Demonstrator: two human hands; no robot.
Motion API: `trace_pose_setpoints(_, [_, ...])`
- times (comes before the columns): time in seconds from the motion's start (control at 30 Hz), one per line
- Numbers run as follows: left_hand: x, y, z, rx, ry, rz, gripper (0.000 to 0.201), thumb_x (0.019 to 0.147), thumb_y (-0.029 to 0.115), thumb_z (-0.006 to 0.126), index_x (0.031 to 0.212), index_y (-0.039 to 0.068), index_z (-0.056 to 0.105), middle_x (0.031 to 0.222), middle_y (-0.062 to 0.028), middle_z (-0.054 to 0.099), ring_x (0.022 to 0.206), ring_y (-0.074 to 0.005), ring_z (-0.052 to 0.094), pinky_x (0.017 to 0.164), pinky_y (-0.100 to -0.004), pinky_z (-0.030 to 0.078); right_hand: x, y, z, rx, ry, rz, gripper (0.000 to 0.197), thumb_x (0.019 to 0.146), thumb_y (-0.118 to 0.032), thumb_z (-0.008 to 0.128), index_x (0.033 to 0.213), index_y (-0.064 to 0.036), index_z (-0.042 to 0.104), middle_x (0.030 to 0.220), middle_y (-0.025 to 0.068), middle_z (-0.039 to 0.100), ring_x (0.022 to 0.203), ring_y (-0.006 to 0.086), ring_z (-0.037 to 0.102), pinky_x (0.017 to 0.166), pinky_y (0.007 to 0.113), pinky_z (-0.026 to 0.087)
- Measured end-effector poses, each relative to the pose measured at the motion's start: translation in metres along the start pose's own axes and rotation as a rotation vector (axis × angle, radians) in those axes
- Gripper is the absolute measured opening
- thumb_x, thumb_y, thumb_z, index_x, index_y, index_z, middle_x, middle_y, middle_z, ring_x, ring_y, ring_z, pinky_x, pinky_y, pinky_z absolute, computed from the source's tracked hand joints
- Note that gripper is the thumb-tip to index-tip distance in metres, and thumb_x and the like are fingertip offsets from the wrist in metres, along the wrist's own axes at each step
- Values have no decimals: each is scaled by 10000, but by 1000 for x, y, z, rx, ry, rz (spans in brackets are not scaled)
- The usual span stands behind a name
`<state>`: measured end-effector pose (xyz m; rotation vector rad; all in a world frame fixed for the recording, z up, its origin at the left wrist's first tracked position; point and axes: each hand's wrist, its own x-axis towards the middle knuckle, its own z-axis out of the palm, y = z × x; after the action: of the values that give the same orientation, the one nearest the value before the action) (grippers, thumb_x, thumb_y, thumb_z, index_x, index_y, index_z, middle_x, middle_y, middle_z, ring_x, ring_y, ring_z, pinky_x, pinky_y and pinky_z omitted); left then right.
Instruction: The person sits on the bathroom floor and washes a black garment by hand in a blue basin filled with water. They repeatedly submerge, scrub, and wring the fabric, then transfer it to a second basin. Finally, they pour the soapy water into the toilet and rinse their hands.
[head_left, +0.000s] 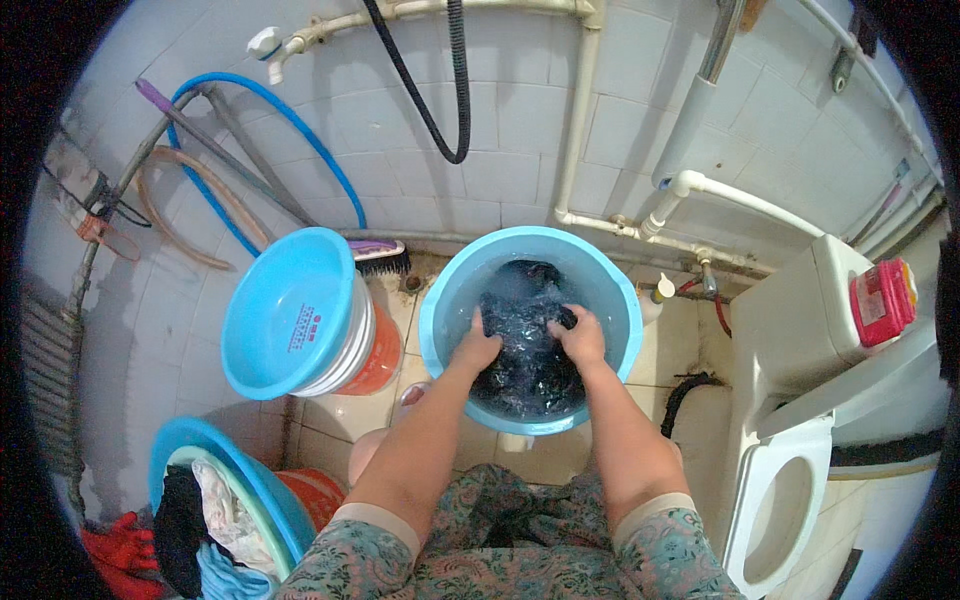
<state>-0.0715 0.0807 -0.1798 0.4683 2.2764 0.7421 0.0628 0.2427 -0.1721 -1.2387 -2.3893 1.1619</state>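
Observation:
A round light-blue basin [432, 345] stands in front of me, holding water and a dark, soaked garment [525, 350]. My left hand [478, 345] is at the left part of the cloth, its fingers closed on the wet fabric. Opposite it, my right hand [580, 338] grips a fold of the same dark garment. Both hands are inside the basin's rim, close to the water surface. The water and folds hide some fingertips, and the kind of garment cannot be made out.
To the left, a blue basin [285, 325] sits on a white-and-orange bucket [372, 360]. A blue tub [185, 432] with clothes is at lower left, near red cloth [122, 555]. A scrub brush [382, 258] lies by the wall. The toilet [790, 500] stands right, with pipes [580, 130] behind.

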Motion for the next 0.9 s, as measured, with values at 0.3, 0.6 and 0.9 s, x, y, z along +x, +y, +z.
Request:
trace_pose_setpoints(0.3, [-54,54,-52,-1487,-558,101,691,852,674,340,1222,118,516,1168,-101,572,1044,-258,564,896,-431,462,-95,-139,-70,353,-228,-639,248,712,-122,746,910,-63,609,1175,135,531,1109,289,512,947,351,398])
trace_pose_setpoints(0.6, [-85,104,-79,-1369,-222,168,415,786,288,643,1119,53,565,1046,-81,623,923,-198,602,824,-356,484,-83,-126,-61,1064,182,-172,206,901,-211,584,1034,-56,563,977,32,544,901,149,504,845,289,397])
trace_pose_setpoints(0.9, [-93,119,-48,-503,434,346,567,738,386,678,1196,105,498,1037,-186,625,986,-359,589,861,-419,443,-76,-131,-46,1132,130,40,430,869,-345,617,1140,-25,526,1105,93,536,1006,164,490,885,289,386])
